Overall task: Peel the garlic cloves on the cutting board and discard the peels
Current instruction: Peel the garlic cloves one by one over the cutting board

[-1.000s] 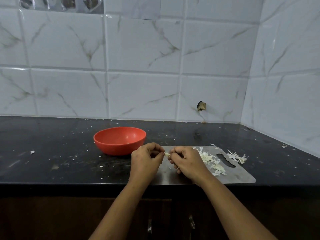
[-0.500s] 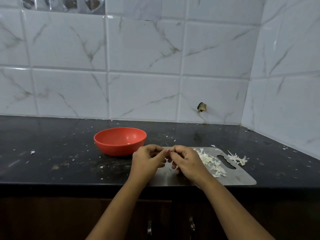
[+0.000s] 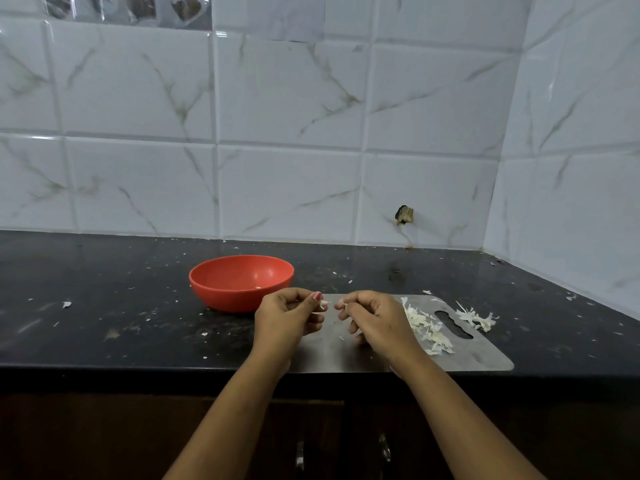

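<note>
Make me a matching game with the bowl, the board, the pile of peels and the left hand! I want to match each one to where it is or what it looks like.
Things:
1 bowl
2 cutting board
3 pile of peels
4 left hand

Descriptions:
A grey metal, at the counter's front edge
B pinches a small white scrap
C orange-red, left of the board
D lies on the board's right part

Pairs: 1-C, 2-A, 3-D, 4-B
</note>
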### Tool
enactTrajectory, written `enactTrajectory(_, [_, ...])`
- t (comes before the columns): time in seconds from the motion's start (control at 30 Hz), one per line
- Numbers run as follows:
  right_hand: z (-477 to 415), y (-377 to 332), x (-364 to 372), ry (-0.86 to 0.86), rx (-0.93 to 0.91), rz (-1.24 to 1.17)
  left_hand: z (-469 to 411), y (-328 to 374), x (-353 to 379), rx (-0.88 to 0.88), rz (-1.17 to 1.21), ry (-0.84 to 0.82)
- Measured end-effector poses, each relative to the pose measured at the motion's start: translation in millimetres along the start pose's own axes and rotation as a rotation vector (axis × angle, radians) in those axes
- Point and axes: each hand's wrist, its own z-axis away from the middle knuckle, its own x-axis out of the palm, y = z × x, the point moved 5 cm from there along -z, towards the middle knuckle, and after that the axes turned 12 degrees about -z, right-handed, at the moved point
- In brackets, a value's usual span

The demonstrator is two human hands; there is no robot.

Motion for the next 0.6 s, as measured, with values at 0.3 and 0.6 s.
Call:
enactTrajectory(0.3, [2.5, -3.3, 7.0, -0.098, -0.109, 0.105, 4.0, 3.8, 2.5, 0.063, -0.085, -0.021])
enactTrajectory(0.6, [3.6, -3.6, 8.0, -0.104, -0.157, 0.136, 4.4, 5.8, 4.3, 0.102, -0.134, -0.049])
